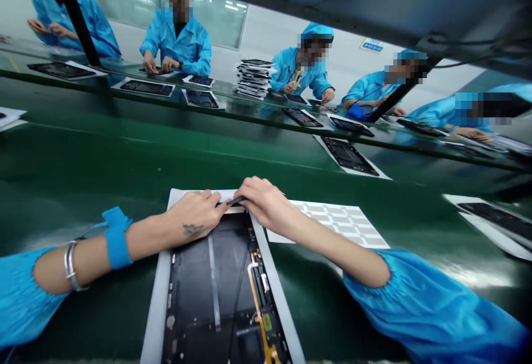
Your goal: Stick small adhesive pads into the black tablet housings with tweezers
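Note:
An opened black tablet housing [195, 292] lies on a white sheet [155, 314] in front of me, with an orange flex cable [254, 281] down its right side. At its far edge, my left hand [197, 214] has its fingers closed and its fingertips against a thin dark piece [236, 201]. My right hand [264, 200] grips that piece from the other side, fingers bent over it. Most of the piece is hidden by the fingers, so its kind is unclear. A blue strap [117, 239] and a metal bangle [70, 267] are on my left arm.
A sheet of pale label stickers [332, 222] lies right of the housing on the green bench [103, 170]. More housings on paper [349, 156] lie along the line and at the right [499, 220]. Several co-workers in blue [178, 42] sit opposite, near a stack of housings [254, 78].

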`<move>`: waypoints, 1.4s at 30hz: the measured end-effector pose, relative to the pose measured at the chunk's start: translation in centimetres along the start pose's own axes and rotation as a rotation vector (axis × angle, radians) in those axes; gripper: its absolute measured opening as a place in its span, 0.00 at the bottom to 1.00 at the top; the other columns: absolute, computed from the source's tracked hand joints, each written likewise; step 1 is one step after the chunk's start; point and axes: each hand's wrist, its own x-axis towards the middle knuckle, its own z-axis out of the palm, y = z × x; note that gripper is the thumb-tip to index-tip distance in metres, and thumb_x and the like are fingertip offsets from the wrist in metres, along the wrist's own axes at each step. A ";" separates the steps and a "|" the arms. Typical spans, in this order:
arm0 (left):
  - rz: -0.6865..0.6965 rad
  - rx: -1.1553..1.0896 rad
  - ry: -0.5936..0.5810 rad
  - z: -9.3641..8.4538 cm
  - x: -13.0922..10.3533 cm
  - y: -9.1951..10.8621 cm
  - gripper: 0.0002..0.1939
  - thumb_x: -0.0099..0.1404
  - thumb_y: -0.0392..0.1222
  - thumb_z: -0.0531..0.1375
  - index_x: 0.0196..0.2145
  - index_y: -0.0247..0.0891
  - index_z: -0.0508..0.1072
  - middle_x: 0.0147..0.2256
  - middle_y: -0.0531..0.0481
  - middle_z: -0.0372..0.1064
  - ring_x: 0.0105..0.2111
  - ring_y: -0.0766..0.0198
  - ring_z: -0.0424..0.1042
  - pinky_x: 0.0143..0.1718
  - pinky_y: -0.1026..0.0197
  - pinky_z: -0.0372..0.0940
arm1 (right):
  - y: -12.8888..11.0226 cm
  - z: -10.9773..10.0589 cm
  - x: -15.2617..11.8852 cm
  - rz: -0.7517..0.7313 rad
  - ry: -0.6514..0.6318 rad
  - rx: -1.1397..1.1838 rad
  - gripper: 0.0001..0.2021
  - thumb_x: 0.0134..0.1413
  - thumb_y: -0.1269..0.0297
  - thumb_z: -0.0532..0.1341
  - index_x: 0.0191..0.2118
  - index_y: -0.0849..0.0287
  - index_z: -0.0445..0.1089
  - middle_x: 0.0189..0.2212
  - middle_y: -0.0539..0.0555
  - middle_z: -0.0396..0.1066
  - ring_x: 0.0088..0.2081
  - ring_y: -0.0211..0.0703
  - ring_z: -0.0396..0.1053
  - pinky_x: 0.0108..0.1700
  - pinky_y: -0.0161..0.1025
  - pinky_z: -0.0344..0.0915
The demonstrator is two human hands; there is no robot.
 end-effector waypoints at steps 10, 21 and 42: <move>-0.064 -0.183 0.129 0.5 -1.9 0.2 0.14 0.69 0.32 0.49 0.40 0.29 0.74 0.38 0.42 0.72 0.39 0.55 0.73 0.40 0.55 0.69 | -0.9 0.9 3.0 -0.027 -0.413 -0.225 0.05 0.63 0.74 0.55 0.36 0.66 0.67 0.37 0.56 0.64 0.39 0.41 0.56 0.40 0.40 0.43; -0.045 -0.148 0.172 0.9 -1.8 0.4 0.13 0.69 0.32 0.50 0.39 0.29 0.74 0.38 0.41 0.71 0.38 0.55 0.71 0.38 0.54 0.68 | -0.1 -1.5 3.4 0.037 -0.676 -0.306 0.03 0.59 0.78 0.56 0.37 0.66 0.66 0.39 0.56 0.64 0.39 0.40 0.57 0.38 0.39 0.44; -0.054 -0.117 0.145 0.6 -1.5 0.7 0.07 0.64 0.31 0.56 0.38 0.30 0.74 0.39 0.42 0.72 0.36 0.54 0.71 0.35 0.54 0.68 | 2.2 -0.2 -3.9 0.091 -0.060 0.143 0.13 0.62 0.74 0.56 0.46 0.59 0.77 0.37 0.56 0.68 0.41 0.39 0.65 0.42 0.37 0.60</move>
